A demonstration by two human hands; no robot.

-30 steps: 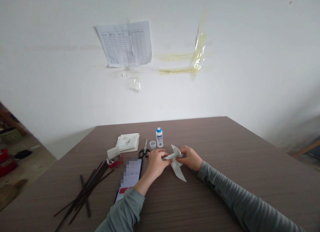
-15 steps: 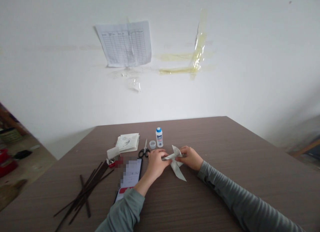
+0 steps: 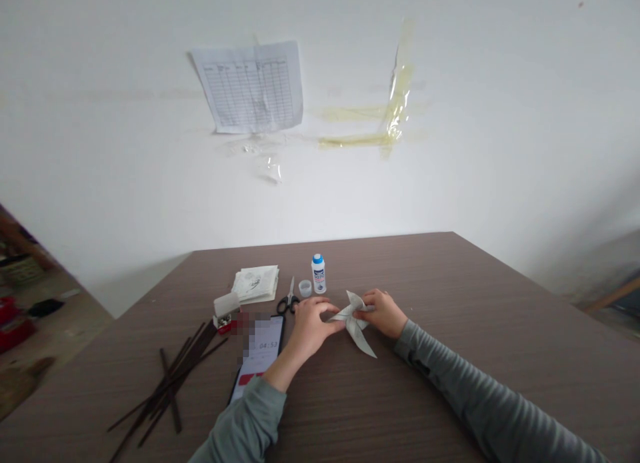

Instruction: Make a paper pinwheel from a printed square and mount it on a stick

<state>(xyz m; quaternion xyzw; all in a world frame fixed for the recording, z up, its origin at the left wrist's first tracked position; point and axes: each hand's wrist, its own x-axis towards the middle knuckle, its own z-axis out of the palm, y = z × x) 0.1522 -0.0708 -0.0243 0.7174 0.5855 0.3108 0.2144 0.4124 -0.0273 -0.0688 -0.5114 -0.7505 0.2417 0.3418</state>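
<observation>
Grey-green long-sleeved top, left sleeve (image 3: 245, 420) rising from the bottom edge, right sleeve (image 3: 480, 400) finely ribbed at lower right, dark mark near its cuff, bare left hand (image 3: 310, 330), bare right hand (image 3: 383, 314)

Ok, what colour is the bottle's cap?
Blue: the cap of the white bottle shows best in the head view.
</observation>
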